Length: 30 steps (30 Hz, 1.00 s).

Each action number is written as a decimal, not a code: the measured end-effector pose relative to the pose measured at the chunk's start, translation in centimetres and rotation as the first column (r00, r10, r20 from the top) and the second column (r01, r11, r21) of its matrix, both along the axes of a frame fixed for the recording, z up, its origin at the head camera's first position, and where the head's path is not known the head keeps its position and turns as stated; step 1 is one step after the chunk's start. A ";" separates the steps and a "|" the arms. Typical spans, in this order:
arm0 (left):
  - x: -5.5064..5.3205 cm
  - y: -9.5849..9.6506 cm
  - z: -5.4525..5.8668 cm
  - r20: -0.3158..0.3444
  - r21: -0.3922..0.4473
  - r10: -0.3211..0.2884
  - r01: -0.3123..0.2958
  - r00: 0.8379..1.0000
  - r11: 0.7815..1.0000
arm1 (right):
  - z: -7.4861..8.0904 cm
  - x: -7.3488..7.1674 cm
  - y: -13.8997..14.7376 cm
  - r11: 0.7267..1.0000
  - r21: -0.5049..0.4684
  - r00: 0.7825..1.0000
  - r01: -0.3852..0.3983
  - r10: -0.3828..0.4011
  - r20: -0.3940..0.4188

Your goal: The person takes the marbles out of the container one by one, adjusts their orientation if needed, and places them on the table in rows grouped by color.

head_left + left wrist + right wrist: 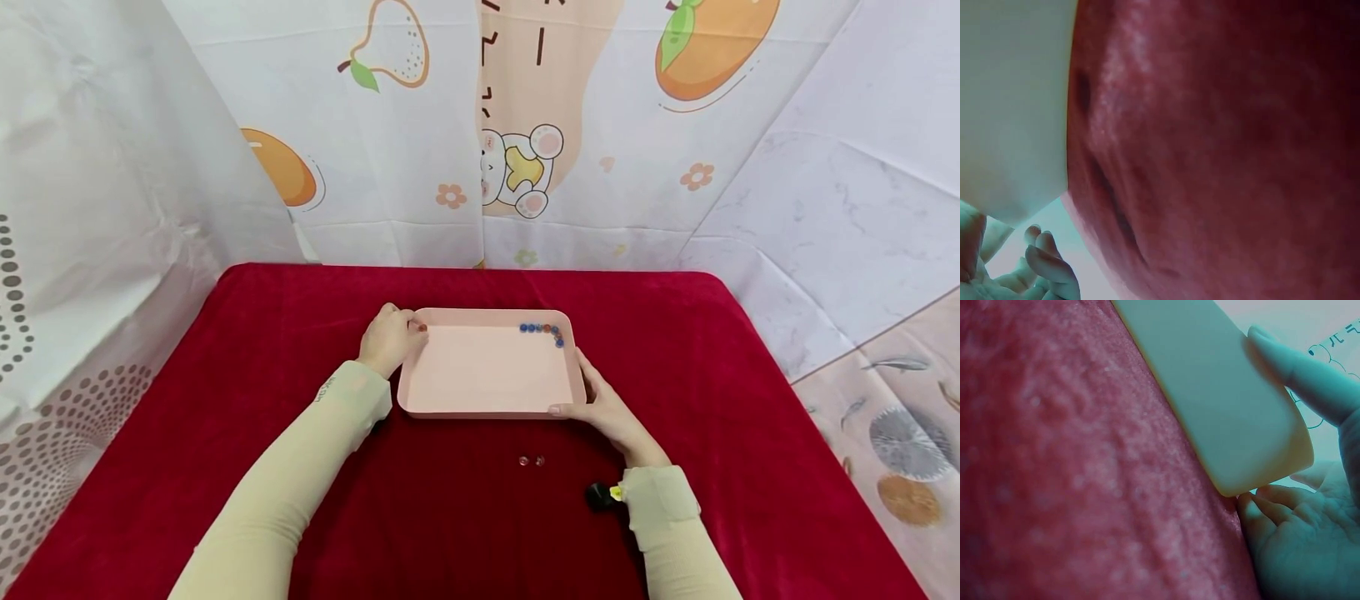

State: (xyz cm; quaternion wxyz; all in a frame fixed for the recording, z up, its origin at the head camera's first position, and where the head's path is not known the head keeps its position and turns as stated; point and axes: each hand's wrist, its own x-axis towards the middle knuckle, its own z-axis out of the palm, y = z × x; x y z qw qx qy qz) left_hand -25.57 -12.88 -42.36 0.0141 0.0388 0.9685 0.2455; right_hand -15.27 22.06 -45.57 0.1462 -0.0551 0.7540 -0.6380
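A pale pink rectangular tray (491, 371) lies on the red cloth. My left hand (392, 340) is at its back left corner, pinching a small orange-red marble (423, 328) between fingertips just inside the rim. In the left wrist view, curled fingers (1054, 265) show beyond the tray wall, the marble hidden. My right hand (606, 414) grips the tray's front right corner, its thumb (1310, 381) over the rim and the other fingers against the outside near the bottom edge. Several blue and orange marbles (532, 328) line the tray's back right corner.
Two clear marbles (532, 461) sit on the red cloth (450, 517) in front of the tray. A small black object (598, 497) with a yellow bit lies by the right sleeve. Printed white curtains (420, 150) hang behind the table.
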 end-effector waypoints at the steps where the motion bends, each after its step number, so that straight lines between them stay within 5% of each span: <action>1: -0.1 0.1 0.0 0.005 -0.009 -0.002 0.002 1.000 1.000 | 0.0 0.0 0.0 1.000 0.002 1.000 0.001 -0.001 0.001; 30: -0.9 1.1 -0.2 0.056 -0.145 0.015 -0.007 0.998 0.989 | -0.1 0.0 0.0 1.000 -0.002 1.000 -0.016 0.016 -0.016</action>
